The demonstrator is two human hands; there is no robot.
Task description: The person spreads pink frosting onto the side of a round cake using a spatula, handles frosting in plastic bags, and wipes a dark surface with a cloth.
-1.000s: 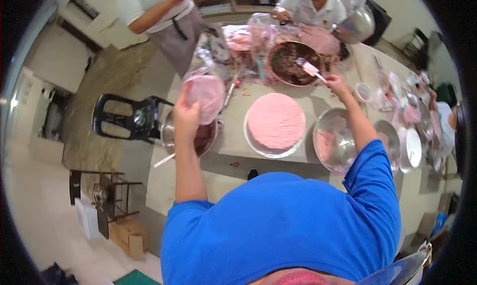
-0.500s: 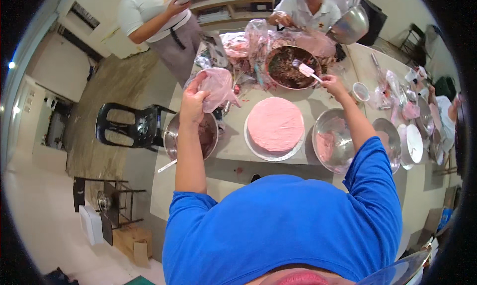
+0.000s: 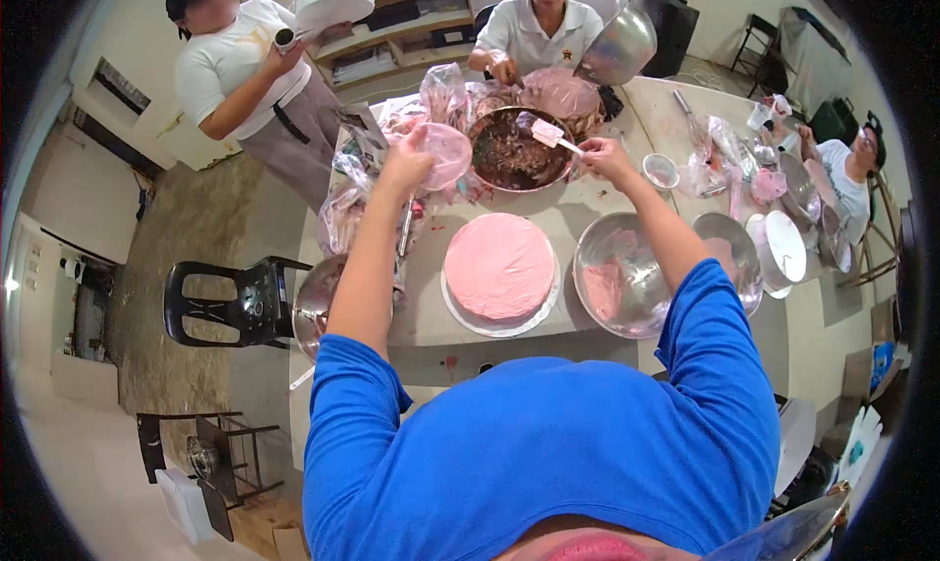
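A pink-smeared spatula with a pale handle is gripped in my right hand, its blade over a wide metal bowl of dark brown crumbly mixture. Beside that bowl's left rim, my left hand is closed on a clear, pink-tinted plastic bag, which hangs rounded toward the bowl. Closer to me stands a round cake covered in smooth pink frosting, on a white board. Neither hand touches the cake.
To the right are a metal bowl with pink frosting, another metal bowl and a small tub. A metal bowl stands left, partly behind my forearm, near a black chair. Several other people are around the table.
My left hand has carried the plastic bag farther out and rightward, nearer the brown-mixture bowl. The spatula has shifted slightly toward the bag. The whole view has turned a little to the right.
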